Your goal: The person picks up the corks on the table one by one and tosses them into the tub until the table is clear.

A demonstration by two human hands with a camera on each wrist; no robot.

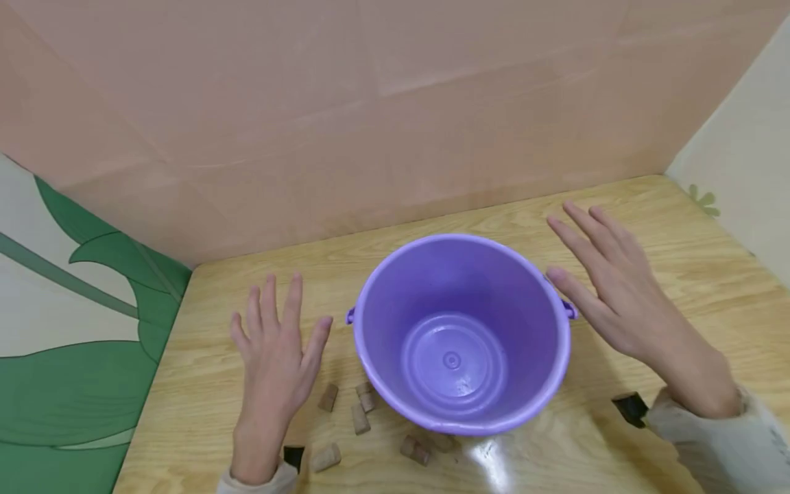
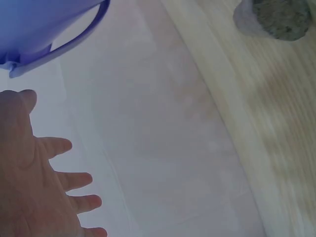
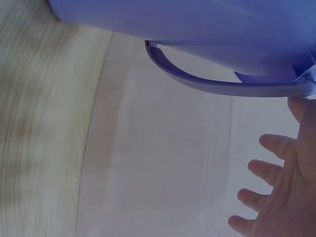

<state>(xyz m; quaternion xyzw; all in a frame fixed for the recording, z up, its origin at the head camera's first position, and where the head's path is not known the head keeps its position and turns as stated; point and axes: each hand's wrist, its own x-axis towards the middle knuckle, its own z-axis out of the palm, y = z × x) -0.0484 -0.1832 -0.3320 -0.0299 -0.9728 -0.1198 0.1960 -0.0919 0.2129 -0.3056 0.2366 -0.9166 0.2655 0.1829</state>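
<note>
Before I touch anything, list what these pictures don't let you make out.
Head view: the table under the bucket, hidden by the bucket itself.
Left wrist view: part of a cork, cut off by the top edge.
Right wrist view: part of the right hand, cut off by the right edge.

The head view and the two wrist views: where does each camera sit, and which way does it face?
Head: on the head, facing forward and down at the purple bucket, corks and table; left hand, right hand and sleeves show.
Left wrist: on that wrist, facing part of the bucket and the backdrop; left hand and one cork show.
Right wrist: on that wrist, facing the bucket's side and backdrop; right hand shows.
Shared: both wrist views show the bucket's handle.
</note>
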